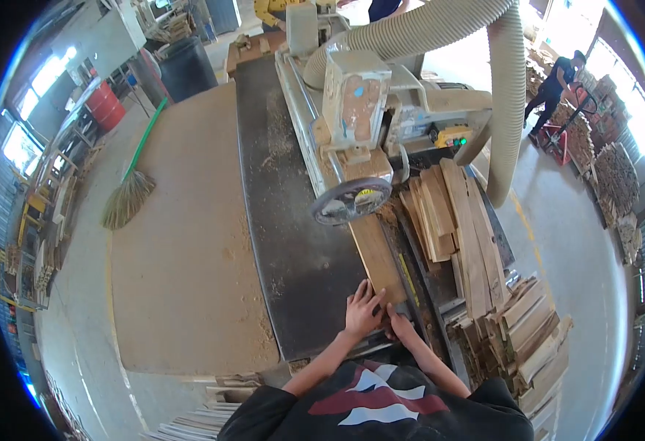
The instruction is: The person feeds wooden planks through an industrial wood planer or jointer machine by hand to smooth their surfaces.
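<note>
A flat wooden board (375,257) lies on the dark machine table, its far end under the handwheel (352,201) of the machine. My left hand (364,310) rests on the board's near left corner, fingers spread. At the board's near end, my right hand (400,323) touches the edge, its fingers partly hidden and too small to make out. Beside the board on the right runs a metal guide with a yellow strip (408,279).
Wooden strips (473,242) lie right of the guide, with stacked pieces (525,323) nearer me. A thick hose (506,110) arches over the machine. A broom (130,197) lies on the brown panel's left edge. A person (556,88) stands by a red pallet jack (556,140).
</note>
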Available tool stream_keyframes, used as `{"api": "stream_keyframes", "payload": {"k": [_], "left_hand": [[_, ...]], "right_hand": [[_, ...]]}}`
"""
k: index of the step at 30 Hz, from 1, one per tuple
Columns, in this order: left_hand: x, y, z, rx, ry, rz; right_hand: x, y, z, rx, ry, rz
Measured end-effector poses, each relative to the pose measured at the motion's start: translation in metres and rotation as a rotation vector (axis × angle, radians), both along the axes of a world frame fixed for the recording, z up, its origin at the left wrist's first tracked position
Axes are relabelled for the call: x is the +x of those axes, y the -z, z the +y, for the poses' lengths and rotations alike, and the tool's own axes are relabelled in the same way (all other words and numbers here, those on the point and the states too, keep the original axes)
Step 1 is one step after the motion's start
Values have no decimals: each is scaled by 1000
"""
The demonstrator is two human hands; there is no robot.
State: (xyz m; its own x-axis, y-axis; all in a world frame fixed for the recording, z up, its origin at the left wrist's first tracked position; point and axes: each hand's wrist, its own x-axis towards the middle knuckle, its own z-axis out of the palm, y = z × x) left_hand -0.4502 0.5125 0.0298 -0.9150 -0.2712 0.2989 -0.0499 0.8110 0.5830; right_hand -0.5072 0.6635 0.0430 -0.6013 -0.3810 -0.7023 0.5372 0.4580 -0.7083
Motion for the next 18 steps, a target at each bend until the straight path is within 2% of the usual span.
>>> {"api": "stream_keyframes", "payload": {"k": [7, 12, 18], "left_hand": [[0, -2, -4, -8, 13, -30], [-33, 2, -35, 8, -17, -77], [-66, -5, -66, 39, -42, -42]], "right_hand": [[-2, 11, 10, 48, -83, -43], [-3, 27, 12, 47, -140, -90], [-2, 20, 9, 25, -156, -12]]}}
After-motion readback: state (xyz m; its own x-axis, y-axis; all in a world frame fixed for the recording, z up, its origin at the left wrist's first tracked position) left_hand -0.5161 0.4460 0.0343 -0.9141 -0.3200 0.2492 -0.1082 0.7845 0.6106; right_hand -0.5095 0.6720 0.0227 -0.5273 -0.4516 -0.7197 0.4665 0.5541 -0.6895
